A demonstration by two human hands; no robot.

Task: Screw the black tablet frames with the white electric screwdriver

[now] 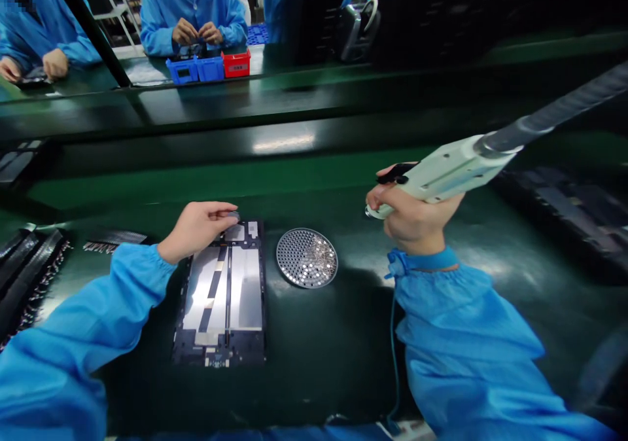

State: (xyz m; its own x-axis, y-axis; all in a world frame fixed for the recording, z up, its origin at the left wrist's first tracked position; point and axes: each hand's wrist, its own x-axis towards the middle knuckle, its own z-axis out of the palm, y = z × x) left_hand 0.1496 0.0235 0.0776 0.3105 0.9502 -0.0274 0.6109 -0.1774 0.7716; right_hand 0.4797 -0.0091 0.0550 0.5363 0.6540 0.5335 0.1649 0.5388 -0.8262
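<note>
A tablet chassis (246,284), opened to show silver panels and a dark strip, lies flat on the dark green bench. My left hand (200,228) is at its top edge, thumb and fingers pinched together. A small greyish piece shows at the fingertips, too small to name. To the right of the chassis lies a round perforated metal plate (307,258) with shiny small screws in many of its holes. My right hand (412,212) is wrapped round a pale electric screwdriver (451,169), held above the bench to the right of the plate. A thick dark tube runs from its rear end.
Dark strips with frayed-looking edges (29,271) lie at the left. A dark device or tray (574,218) is at the right. Across a raised ledge (284,104), co-workers in blue sit behind blue bins (210,69) and a red bin (236,64). A slanted dark post (93,25) stands at upper left.
</note>
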